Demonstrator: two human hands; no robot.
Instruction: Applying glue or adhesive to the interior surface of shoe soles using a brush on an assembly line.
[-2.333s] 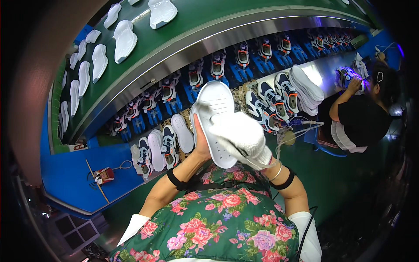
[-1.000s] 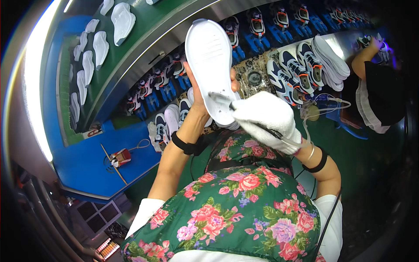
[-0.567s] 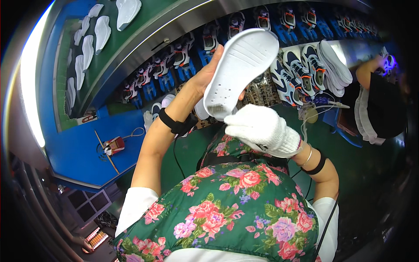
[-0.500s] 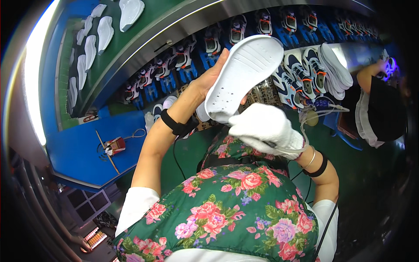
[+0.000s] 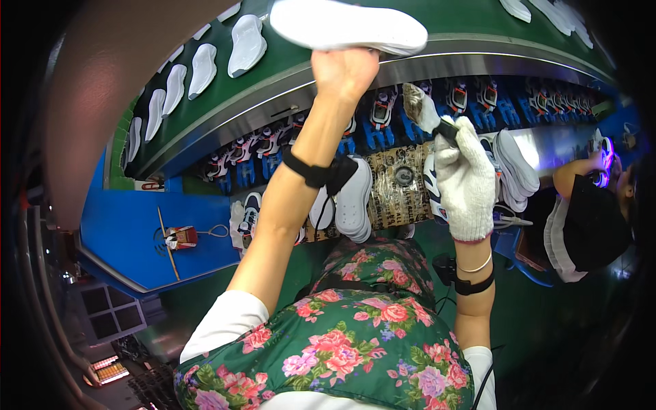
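Fingers of my bare left hand [image 5: 344, 74] grip a white rubber shoe sole [image 5: 347, 26] over the green conveyor belt [image 5: 287, 58], not yet set down; my gloved right hand [image 5: 466, 179] clasps a small brush [image 5: 422, 109].

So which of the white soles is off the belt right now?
The white sole gripped by the bare left hand, lifted above the green belt; the others lie flat.

Head-worn fisheye looks down, close, over the green conveyor [image 5: 287, 58].
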